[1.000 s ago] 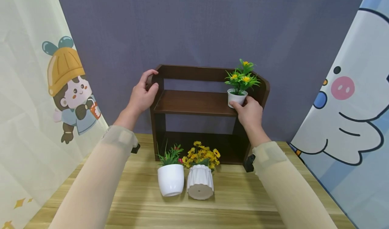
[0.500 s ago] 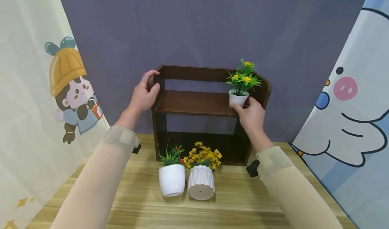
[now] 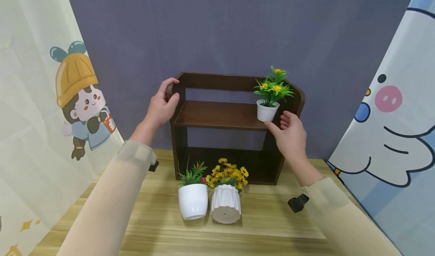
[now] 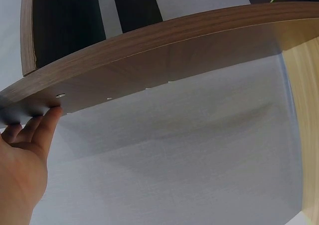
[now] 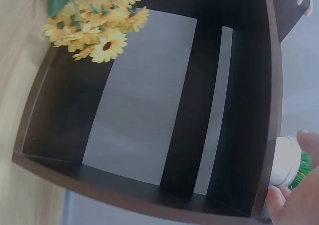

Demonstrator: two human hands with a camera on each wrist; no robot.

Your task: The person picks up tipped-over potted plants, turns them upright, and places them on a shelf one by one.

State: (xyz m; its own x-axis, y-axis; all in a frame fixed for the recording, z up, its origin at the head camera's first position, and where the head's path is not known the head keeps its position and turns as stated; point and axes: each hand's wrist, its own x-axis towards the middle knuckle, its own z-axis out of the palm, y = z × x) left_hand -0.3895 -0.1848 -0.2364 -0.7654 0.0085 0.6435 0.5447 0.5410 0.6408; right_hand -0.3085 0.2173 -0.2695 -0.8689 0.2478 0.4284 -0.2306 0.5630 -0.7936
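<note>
Nearest on the tabletop (image 3: 272,225) stand a smooth white pot (image 3: 193,201) and a ribbed white pot (image 3: 225,208) of yellow flowers, touching or nearly so. Behind them is the dark wooden shelf (image 3: 221,114). The left hand (image 3: 162,105) grips its left side panel — fingers curled over the top edge. The right hand (image 3: 290,133) is open, fingertips at or just off the small flower pot (image 3: 266,110) on the upper board's right end. It looks light, rigid and smooth; best held round the pot, not the soft leaves.

Dark brown shelf (image 3: 217,114) — white pots (image 3: 193,200), one small pot (image 3: 267,111) bearing yellow-and-green flowers (image 3: 273,87); pale wood-grain table (image 3: 265,225).
</note>
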